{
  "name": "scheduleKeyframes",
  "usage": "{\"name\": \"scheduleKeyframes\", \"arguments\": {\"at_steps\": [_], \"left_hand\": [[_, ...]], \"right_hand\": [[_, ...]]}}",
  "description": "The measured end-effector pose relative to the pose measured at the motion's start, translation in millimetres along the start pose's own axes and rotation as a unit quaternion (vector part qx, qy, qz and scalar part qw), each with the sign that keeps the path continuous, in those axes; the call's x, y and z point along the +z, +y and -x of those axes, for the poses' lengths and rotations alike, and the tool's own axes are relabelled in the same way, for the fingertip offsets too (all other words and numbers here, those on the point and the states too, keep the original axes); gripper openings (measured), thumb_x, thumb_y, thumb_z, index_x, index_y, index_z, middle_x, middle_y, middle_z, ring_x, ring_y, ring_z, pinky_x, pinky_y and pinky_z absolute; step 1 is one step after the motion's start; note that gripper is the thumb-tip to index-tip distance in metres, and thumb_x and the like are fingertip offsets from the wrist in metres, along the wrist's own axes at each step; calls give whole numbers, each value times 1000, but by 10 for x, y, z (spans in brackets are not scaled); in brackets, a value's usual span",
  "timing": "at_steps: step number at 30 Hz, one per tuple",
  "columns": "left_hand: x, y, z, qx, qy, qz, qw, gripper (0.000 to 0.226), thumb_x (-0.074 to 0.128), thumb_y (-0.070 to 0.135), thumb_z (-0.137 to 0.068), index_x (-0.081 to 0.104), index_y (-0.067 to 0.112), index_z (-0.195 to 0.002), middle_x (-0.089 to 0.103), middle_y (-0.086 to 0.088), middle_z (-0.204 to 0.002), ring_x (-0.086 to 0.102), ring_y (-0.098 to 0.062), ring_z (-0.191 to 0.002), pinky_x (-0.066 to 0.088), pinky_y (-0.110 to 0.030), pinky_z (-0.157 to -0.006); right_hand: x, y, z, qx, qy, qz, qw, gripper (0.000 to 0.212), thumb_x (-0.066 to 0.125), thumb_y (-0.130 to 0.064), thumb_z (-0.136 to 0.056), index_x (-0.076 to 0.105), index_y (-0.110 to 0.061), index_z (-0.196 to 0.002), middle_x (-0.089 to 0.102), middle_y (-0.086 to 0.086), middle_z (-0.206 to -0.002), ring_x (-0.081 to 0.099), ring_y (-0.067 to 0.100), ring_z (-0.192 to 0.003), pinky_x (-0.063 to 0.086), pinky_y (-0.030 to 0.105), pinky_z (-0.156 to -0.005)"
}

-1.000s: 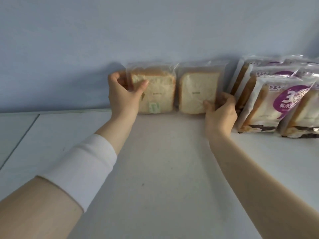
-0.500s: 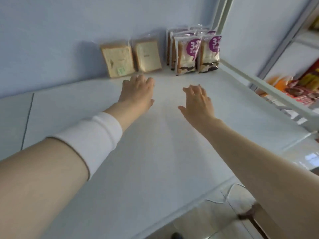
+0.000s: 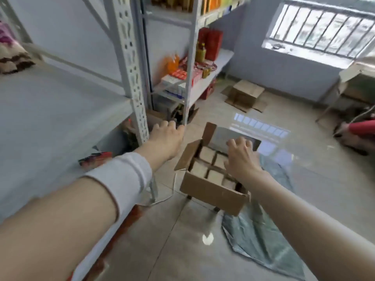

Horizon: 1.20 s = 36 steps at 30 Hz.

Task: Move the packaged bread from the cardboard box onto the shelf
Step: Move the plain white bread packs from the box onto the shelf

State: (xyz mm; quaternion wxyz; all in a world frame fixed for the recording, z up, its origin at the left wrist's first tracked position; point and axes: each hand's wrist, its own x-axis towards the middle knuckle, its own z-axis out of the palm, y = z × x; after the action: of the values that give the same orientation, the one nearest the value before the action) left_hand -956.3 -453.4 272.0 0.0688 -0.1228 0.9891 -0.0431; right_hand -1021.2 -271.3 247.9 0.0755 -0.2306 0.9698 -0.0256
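Now both my hands have come away from the shelf [image 3: 50, 110] on the left, where they hovered a moment ago, and reach out over the floor. Left hand [image 3: 166, 138] hangs empty beside the shelf post [image 3: 133, 78], fingers loosely curled and a little apart. Right hand [image 3: 241, 157] is above the cardboard box [image 3: 211, 191], fingers spread and bent, holding nothing. Inside the box the packaged bread [image 3: 205, 157] stands in rows with pale tops facing up; its long axis I cannot tell. Box flaps stand open.
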Motion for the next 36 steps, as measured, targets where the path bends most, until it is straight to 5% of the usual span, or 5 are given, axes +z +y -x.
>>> {"name": "scheduleKeyframes", "arguments": {"at_steps": [7, 15, 19, 26, 36], "left_hand": [[905, 1366, -935, 66, -130, 28, 989, 42, 57, 23, -86, 40, 10, -122, 46, -17, -128, 43, -35, -120, 36, -46, -98], [2094, 1989, -2380, 47, -255, 105, 960, 44, 59, 24, -86, 39, 10, -123, 45, -16, -129, 42, -34, -122, 37, -43, -97], [2844, 2201, -3155, -18, -325, 159, 932, 49, 61, 30, -85, 39, 12, -125, 43, -15, -132, 40, -33, -124, 36, -41, -100], [4178, 2505, -4155, -157, -272, 280, 907, 69, 60, 29, -86, 23, 8, -141, 34, -20, -138, 37, -37, -127, 32, -40, -104], [4570, 2649, -4389, -271, -139, 333, 892, 73, 63, 29, -84, 21, 8, -140, 41, -12, -143, 41, -31, -129, 35, -40, -102]], "right_hand": [[819, 1672, -223, 139, -96, 13, 986, 39, 53, -17, -89, 42, -10, -126, 43, 14, -127, 38, 34, -121, 41, 48, -90], [1903, 2196, -1400, 161, -194, -20, 968, 38, 50, -26, -90, 40, -10, -123, 41, 11, -126, 39, 31, -119, 43, 44, -89], [2676, 2299, -2091, 211, -242, -129, 938, 59, 54, -36, -90, 33, -5, -135, 39, 13, -132, 39, 30, -124, 40, 39, -98], [4198, 2466, -3138, 437, -252, -336, 795, 81, 55, -36, -90, 9, 1, -145, 17, 20, -148, 23, 37, -136, 22, 40, -112], [4751, 2296, -3390, 531, -102, -288, 790, 83, 60, -30, -87, 9, -3, -147, 35, 25, -140, 29, 39, -127, 12, 33, -103]]}}
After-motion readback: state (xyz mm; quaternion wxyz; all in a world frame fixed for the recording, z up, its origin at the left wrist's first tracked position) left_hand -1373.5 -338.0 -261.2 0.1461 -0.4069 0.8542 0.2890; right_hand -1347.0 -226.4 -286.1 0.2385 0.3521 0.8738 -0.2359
